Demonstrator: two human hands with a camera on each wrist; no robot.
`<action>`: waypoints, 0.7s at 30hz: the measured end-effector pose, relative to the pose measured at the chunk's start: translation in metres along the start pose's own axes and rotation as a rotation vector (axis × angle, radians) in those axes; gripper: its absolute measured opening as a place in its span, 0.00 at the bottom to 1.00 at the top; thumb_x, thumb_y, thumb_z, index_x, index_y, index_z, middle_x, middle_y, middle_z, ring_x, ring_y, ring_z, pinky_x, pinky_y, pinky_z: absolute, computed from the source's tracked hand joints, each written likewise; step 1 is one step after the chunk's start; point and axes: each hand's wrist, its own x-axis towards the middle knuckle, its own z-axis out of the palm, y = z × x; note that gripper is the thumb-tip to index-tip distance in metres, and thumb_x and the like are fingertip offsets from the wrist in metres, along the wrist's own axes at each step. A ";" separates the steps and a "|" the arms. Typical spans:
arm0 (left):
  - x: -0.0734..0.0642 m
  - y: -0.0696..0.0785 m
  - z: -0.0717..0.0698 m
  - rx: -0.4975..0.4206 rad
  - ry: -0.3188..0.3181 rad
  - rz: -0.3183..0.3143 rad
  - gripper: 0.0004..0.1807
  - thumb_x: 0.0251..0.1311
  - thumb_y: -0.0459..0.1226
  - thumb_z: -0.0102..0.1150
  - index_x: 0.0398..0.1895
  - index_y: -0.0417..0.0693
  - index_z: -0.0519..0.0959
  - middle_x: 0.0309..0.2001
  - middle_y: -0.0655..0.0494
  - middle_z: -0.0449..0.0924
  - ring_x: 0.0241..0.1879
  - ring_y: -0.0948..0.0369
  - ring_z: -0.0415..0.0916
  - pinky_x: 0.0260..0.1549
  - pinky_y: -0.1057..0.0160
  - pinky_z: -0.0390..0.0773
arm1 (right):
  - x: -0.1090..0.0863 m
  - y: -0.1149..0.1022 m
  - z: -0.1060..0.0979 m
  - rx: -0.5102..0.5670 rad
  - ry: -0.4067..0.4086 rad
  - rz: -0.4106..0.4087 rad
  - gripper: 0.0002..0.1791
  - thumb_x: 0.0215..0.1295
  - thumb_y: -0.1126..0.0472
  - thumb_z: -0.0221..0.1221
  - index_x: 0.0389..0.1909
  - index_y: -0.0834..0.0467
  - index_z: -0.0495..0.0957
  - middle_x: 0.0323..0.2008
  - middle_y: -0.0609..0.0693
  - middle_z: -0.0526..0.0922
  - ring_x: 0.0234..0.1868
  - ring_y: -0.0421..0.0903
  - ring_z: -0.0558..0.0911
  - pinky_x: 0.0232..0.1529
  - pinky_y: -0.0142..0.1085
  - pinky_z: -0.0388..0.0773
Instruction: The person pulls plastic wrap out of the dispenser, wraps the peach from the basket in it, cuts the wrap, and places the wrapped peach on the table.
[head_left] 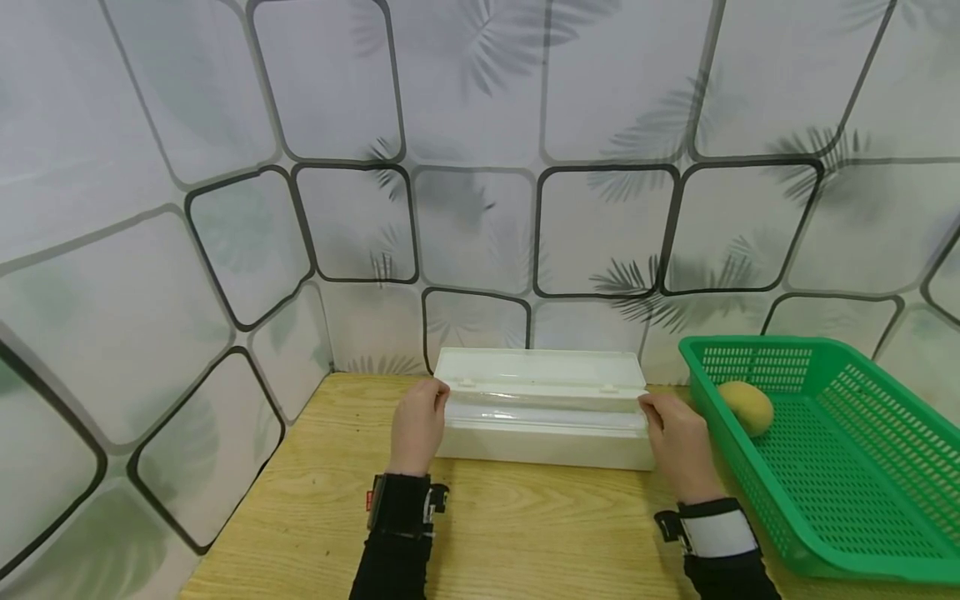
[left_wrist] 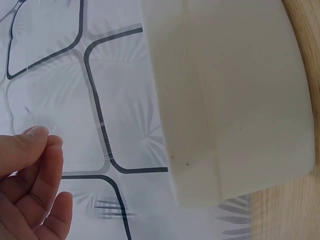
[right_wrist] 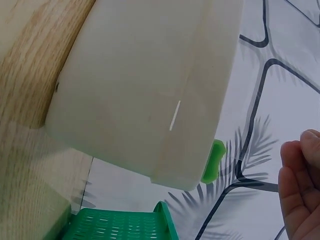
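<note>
A long white cling film dispenser (head_left: pixel 540 448) stands on the wooden table with its lid (head_left: pixel 540 363) raised at the back. Shiny clear cling film (head_left: pixel 517 414) stretches across its opening. At the left end, my left hand (head_left: pixel 420 425) pinches the film's edge between thumb and forefinger; the left wrist view shows the thin film at these fingertips. My right hand (head_left: pixel 678 442) pinches the film's other side near the right end, its thumb against the forefinger. In the right wrist view, a green tab (right_wrist: pixel 214 161) sticks out beside the dispenser's upper edge.
A green plastic basket (head_left: pixel 817 533) stands to the right, close by my right hand, with a round yellow fruit (head_left: pixel 747 407) inside. Behind the table (head_left: pixel 510 533) rises a wall (head_left: pixel 472 225) with a stone-and-leaf pattern, which also closes off the left side.
</note>
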 end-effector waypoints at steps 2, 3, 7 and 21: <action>-0.002 -0.010 0.010 0.001 0.023 0.023 0.02 0.55 0.30 0.56 0.30 0.39 0.77 0.28 0.48 0.75 0.28 0.53 0.73 0.25 0.61 0.73 | 0.000 0.000 -0.001 0.000 0.000 0.001 0.09 0.43 0.80 0.61 0.27 0.68 0.78 0.25 0.60 0.78 0.27 0.55 0.78 0.25 0.45 0.74; -0.003 -0.019 0.018 0.019 0.033 0.037 0.04 0.57 0.33 0.54 0.30 0.40 0.77 0.28 0.49 0.75 0.28 0.55 0.73 0.24 0.62 0.73 | 0.000 -0.001 -0.002 0.000 -0.001 0.003 0.09 0.44 0.80 0.61 0.27 0.68 0.78 0.25 0.60 0.78 0.27 0.55 0.78 0.25 0.45 0.74; -0.004 -0.025 0.025 0.024 0.048 0.047 0.04 0.58 0.34 0.54 0.30 0.42 0.77 0.28 0.50 0.75 0.28 0.56 0.72 0.22 0.62 0.72 | 0.001 -0.002 -0.004 0.005 0.000 0.008 0.08 0.45 0.79 0.61 0.28 0.68 0.78 0.25 0.60 0.78 0.27 0.55 0.78 0.26 0.45 0.74; 0.005 0.015 -0.017 0.007 0.001 0.005 0.02 0.50 0.26 0.59 0.28 0.38 0.78 0.27 0.48 0.75 0.27 0.55 0.73 0.26 0.62 0.74 | 0.004 -0.004 -0.007 -0.001 0.013 0.016 0.08 0.45 0.79 0.60 0.28 0.68 0.77 0.26 0.61 0.79 0.29 0.55 0.77 0.27 0.46 0.74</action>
